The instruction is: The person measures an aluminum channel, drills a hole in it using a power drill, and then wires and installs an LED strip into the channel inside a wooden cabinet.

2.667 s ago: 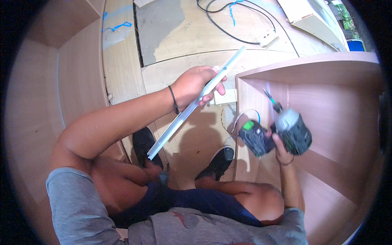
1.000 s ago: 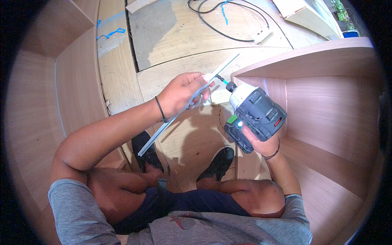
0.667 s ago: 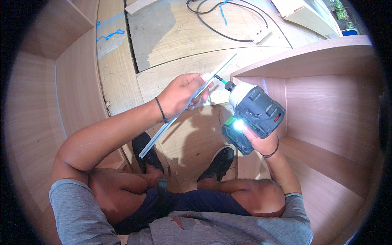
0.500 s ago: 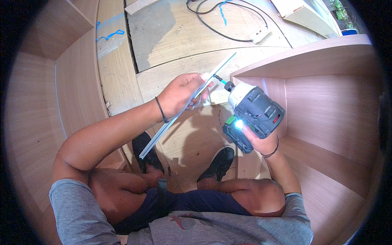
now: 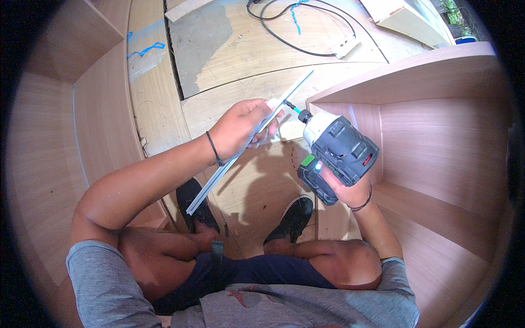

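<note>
My left hand [image 5: 246, 127] is closed around a long, thin, pale metal strip [image 5: 219, 176], which slants from near my left shoe up to the far right. In my right hand [image 5: 350, 188] is a cordless impact driver [image 5: 342, 145], dark grey with a white nose and a battery with a green patch. Its bit [image 5: 291, 105] meets the upper part of the strip, just beyond my left fingers. Whether a screw sits at the bit's tip is too small to tell. My right fingers are partly hidden behind the driver's body.
Wooden cabinet panels stand on the left [image 5: 101, 120] and right [image 5: 437, 147]. A black cable with a white power strip [image 5: 347, 49] lies on the wooden floor ahead. Blue strapping scraps [image 5: 146, 50] lie at the far left. A pale board piece [image 5: 410, 22] stands far right.
The bright light on the driver has dimmed. Both hands, the metal strip and the driver hold almost the same positions; the whole view has shifted slightly.
</note>
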### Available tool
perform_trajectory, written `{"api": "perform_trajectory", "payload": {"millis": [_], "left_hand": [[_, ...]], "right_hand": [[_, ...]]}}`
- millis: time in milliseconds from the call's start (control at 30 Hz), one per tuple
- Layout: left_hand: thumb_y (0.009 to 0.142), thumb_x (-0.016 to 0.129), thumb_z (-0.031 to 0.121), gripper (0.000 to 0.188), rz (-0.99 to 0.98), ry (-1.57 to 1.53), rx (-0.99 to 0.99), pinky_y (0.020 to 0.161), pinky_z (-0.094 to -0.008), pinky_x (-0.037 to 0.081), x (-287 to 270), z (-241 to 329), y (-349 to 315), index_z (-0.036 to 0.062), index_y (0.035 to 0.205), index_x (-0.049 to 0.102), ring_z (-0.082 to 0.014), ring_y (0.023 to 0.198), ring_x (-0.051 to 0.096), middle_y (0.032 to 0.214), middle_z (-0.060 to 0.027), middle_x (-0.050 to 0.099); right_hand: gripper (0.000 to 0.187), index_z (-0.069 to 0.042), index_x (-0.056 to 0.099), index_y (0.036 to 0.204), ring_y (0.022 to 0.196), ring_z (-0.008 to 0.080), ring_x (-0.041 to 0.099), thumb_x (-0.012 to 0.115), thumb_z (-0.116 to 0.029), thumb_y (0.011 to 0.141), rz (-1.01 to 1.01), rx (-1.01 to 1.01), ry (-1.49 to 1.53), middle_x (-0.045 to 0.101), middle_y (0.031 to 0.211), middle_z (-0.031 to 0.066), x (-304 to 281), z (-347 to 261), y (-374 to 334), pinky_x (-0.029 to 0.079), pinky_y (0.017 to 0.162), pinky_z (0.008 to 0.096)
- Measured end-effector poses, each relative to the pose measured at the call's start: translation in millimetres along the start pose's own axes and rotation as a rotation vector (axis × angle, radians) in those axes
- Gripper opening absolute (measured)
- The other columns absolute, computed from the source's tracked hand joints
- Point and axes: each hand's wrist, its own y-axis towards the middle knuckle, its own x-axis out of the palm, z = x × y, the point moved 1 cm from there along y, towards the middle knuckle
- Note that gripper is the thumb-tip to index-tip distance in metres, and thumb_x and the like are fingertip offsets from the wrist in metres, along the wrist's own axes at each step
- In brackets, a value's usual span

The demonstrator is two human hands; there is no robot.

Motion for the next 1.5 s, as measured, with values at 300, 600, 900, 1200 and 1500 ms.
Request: {"api": "perform_trajectory", "payload": {"millis": [300,600,900,1200,1500], "left_hand": [[0.094,0.038,0.031,0.031,-0.008,0.058,0.045,0.043,-0.0173,0.029,-0.5,-2.0,1.5,0.0051,0.102,0.053,-0.0043,0.05,0.032,0.072,0.0014,0.048],[0.094,0.037,0.03,0.031,0.004,0.052,0.038,0.043,-0.0165,0.029,0.6,0.5,-1.2,0.0041,0.102,0.053,-0.0037,0.049,0.032,0.072,0.0019,0.048],[0.094,0.036,0.028,0.03,0.022,0.038,0.03,0.042,-0.0169,0.028,-1.6,-0.8,-0.7,0.004,0.1,0.053,-0.0039,0.048,0.031,0.072,0.0013,0.048],[0.094,0.034,0.03,0.032,0.024,0.055,0.025,0.042,-0.0174,0.03,-2.9,1.3,-1.8,0.0042,0.101,0.053,-0.0045,0.048,0.033,0.071,0.0008,0.049],[0.094,0.032,0.031,0.037,0.039,0.067,-0.003,0.044,-0.0188,0.035,-6.5,1.7,3.4,-0.0007,0.106,0.049,-0.0065,0.05,0.04,0.076,-0.0039,0.055]], "right_hand": [[0.025,-0.006,0.062,0.09,0.081,0.0236,0.06,0.069,-0.013,0.066,-0.004,-0.006,0.003,0.063,0.088,0.0094,-0.5,-0.8,-0.4,0.045,0.076,0.0348],[0.025,-0.005,0.061,0.09,0.08,0.0223,0.06,0.068,-0.011,0.066,-0.004,0.013,0.022,0.063,0.088,0.009,-1.6,-7.0,1.6,0.046,0.074,0.0338],[0.028,-0.005,0.061,0.091,0.081,0.023,0.06,0.069,-0.012,0.066,-0.008,-0.012,0.009,0.063,0.088,0.0091,-0.6,-3.0,1.7,0.046,0.076,0.034],[0.026,-0.005,0.062,0.091,0.079,0.0218,0.06,0.068,-0.01,0.066,0.014,-0.024,0.023,0.063,0.088,0.0081,0.9,0.8,2.0,0.046,0.074,0.0335],[0.029,-0.003,0.059,0.097,0.083,0.0171,0.06,0.064,-0.007,0.068,0.017,0.088,0.294,0.063,0.091,0.0067,7.9,26.6,-2.3,0.047,0.077,0.033]]}}
